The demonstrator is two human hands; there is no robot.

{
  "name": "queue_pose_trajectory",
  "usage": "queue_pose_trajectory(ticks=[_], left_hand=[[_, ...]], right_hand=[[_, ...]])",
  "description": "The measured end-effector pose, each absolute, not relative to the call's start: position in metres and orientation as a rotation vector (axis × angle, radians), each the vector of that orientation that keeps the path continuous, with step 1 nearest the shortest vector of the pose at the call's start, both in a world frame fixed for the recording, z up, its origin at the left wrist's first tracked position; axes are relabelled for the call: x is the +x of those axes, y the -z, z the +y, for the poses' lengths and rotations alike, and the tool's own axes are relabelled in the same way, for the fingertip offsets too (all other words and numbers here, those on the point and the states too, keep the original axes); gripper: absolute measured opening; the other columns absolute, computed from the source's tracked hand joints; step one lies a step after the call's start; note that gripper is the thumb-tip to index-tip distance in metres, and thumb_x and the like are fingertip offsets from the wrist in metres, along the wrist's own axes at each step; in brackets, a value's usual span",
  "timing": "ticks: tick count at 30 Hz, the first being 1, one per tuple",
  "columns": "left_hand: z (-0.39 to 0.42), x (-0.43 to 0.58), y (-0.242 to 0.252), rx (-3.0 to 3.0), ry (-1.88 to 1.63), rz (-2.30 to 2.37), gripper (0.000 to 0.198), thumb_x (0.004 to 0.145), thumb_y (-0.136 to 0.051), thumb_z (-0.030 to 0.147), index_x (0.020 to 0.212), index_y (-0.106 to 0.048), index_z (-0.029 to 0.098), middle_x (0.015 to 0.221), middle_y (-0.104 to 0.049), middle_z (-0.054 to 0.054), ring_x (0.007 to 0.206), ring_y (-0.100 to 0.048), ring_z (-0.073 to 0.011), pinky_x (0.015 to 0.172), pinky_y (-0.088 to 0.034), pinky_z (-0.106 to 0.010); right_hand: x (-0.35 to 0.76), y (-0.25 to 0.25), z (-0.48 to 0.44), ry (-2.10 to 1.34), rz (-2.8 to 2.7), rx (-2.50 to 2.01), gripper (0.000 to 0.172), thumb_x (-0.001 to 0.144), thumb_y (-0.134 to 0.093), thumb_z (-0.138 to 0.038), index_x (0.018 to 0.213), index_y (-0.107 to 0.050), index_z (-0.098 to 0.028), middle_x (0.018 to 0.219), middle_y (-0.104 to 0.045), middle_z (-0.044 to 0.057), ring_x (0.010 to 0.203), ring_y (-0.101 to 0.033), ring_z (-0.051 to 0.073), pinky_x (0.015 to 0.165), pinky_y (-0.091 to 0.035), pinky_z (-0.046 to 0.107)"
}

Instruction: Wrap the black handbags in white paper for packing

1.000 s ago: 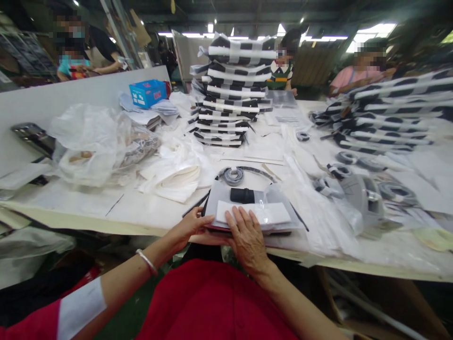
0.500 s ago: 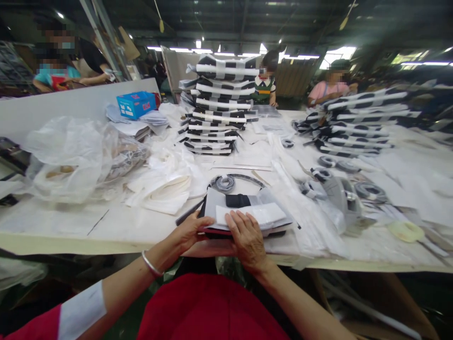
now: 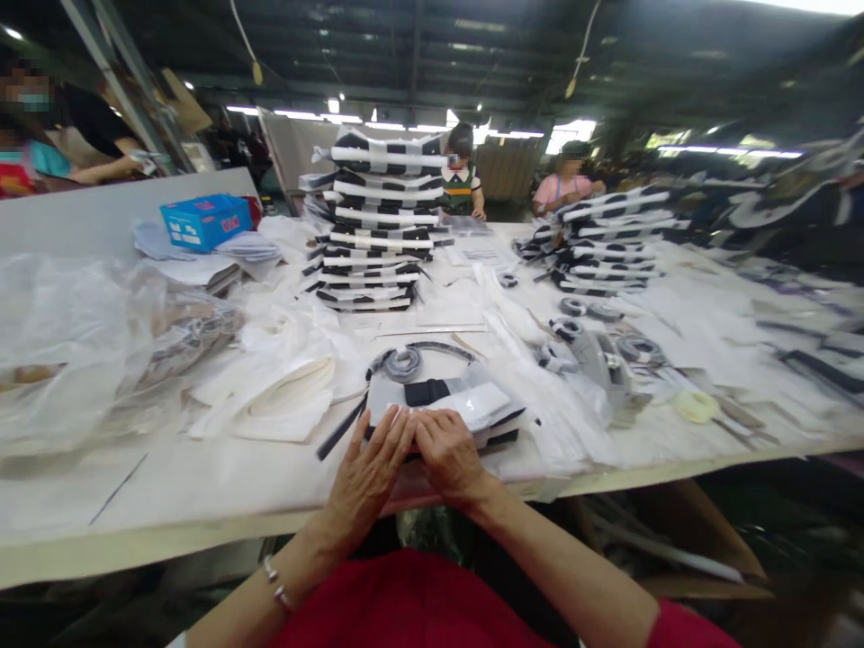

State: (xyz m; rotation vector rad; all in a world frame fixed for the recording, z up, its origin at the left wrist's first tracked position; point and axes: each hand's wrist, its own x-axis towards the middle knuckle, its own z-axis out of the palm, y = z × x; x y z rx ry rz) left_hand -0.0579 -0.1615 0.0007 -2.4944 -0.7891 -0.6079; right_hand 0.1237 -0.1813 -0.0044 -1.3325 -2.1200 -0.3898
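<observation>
Grey packet being pressed by both hands

Grey packet is lying at the near edge of the worktop, right in front of the person in the red top. It is sitting inside clear plastic. A black roll is resting on top of it. A white slip is lying just beside the roll, toward the right.

The left hand is lying flat on the near left part of the packet, with its fingers stretched out and close together. The right hand is lying flat just beside it and touching it, with its fingers pointing at the black roll. Both hands are pressing down with open palms, and neither one is gripping anything. A silver bangle is sitting on the left wrist.

Just behind the packet, a grey coiled strap is lying on the worktop. To the left, a folded white cloth is resting near a big clear bag. Farther back, a tall striped pile of black and white things is standing. A lower striped pile is sitting well to the right of it. A blue box is sitting at the far left, and a pale tape roll is lying off to the right. A person in a green top and a person in a pink top are standing at the far side of the worktop.
</observation>
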Motion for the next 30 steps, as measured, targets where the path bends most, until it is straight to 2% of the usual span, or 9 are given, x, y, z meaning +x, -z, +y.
queue_pose_trajectory(ticks=[3, 6, 9, 13, 17, 20, 23, 26, 30], left_hand=[[-0.143, -0.054, 0.015, -2.494, 0.767, -0.71, 0.056, 0.094, -0.039, 0.013, 0.15, -0.035, 0.017, 0.132, -0.063, -0.01, 0.128, -0.054, -0.023, 0.123, -0.016, -0.048], [-0.133, -0.056, 0.019, -2.536, 0.879, -0.669, 0.052, 0.093, -0.038, 0.011, 0.146, -0.041, 0.015, 0.123, -0.068, -0.01, 0.115, -0.062, -0.0222, 0.121, -0.023, -0.044], [-0.13, -0.061, 0.018, -2.552, 0.925, -0.626, 0.049, 0.092, -0.038, 0.012, 0.14, -0.047, 0.014, 0.121, -0.069, -0.011, 0.11, -0.064, -0.0216, 0.12, -0.025, -0.041], [-0.13, -0.065, 0.019, -2.53, 0.88, -0.516, 0.044, 0.088, -0.044, 0.018, 0.131, -0.055, 0.014, 0.118, -0.07, -0.01, 0.105, -0.067, -0.0221, 0.122, -0.019, -0.042], [-0.131, -0.061, 0.026, -2.527, 0.851, -0.513, 0.04, 0.087, -0.052, 0.03, 0.122, -0.061, 0.014, 0.122, -0.069, -0.012, 0.113, -0.064, -0.0273, 0.122, -0.015, -0.045], [-0.13, -0.059, 0.032, -2.576, 0.894, -0.578, 0.039, 0.088, -0.049, 0.035, 0.118, -0.064, 0.015, 0.119, -0.069, -0.013, 0.112, -0.063, -0.0287, 0.118, -0.026, -0.046], [-0.124, -0.061, 0.032, -2.638, 0.866, -0.491, 0.037, 0.084, -0.056, 0.036, 0.116, -0.064, 0.02, 0.113, -0.07, -0.009, 0.102, -0.065, -0.0261, 0.106, -0.041, -0.04], [-0.119, -0.065, 0.03, -2.639, 0.863, -0.494, 0.04, 0.079, -0.063, 0.036, 0.117, -0.063, 0.022, 0.111, -0.07, -0.007, 0.098, -0.065, -0.025, 0.091, -0.049, -0.035], [-0.119, -0.068, 0.033, -2.532, 0.877, -0.477, 0.047, 0.077, -0.065, 0.04, 0.119, -0.061, 0.018, 0.111, -0.071, -0.009, 0.094, -0.066, -0.0237, 0.082, -0.051, -0.032]], right_hand=[[0.123, 0.007, -0.179, 0.419, -2.113, -1.352, 0.019, 0.094, -0.047, -0.014, 0.109, -0.059, -0.011, 0.108, -0.069, 0.013, 0.102, -0.059, 0.023, 0.091, -0.044, 0.04], [0.122, 0.013, -0.175, 0.431, -2.107, -1.381, 0.017, 0.096, -0.045, -0.017, 0.107, -0.058, -0.012, 0.105, -0.068, 0.011, 0.098, -0.06, 0.022, 0.088, -0.045, 0.039], [0.121, 0.019, -0.173, 0.431, -2.102, -1.384, 0.016, 0.096, -0.044, -0.019, 0.104, -0.056, -0.014, 0.102, -0.068, 0.011, 0.094, -0.06, 0.022, 0.086, -0.046, 0.039], [0.118, 0.024, -0.172, 0.464, -2.047, -1.377, 0.017, 0.097, -0.039, -0.019, 0.096, -0.055, -0.016, 0.092, -0.068, 0.01, 0.086, -0.061, 0.022, 0.08, -0.047, 0.039], [0.112, 0.028, -0.171, 0.543, -1.949, -1.367, 0.025, 0.1, -0.032, -0.017, 0.089, -0.054, -0.017, 0.084, -0.068, 0.007, 0.077, -0.061, 0.019, 0.075, -0.047, 0.036], [0.11, 0.033, -0.167, 0.559, -1.955, -1.395, 0.026, 0.101, -0.033, -0.018, 0.085, -0.053, -0.018, 0.079, -0.067, 0.005, 0.074, -0.061, 0.018, 0.073, -0.048, 0.035], [0.109, 0.037, -0.163, 0.58, -1.957, -1.422, 0.024, 0.099, -0.035, -0.018, 0.082, -0.052, -0.019, 0.077, -0.066, 0.005, 0.071, -0.061, 0.018, 0.069, -0.048, 0.035], [0.109, 0.037, -0.162, 0.605, -1.921, -1.412, 0.022, 0.098, -0.038, -0.018, 0.082, -0.052, -0.018, 0.076, -0.066, 0.004, 0.071, -0.061, 0.019, 0.069, -0.048, 0.035], [0.11, 0.034, -0.165, 0.546, -1.977, -1.379, 0.021, 0.1, -0.038, -0.022, 0.107, -0.057, -0.014, 0.08, -0.067, 0.005, 0.077, -0.063, 0.019, 0.073, -0.05, 0.035]])
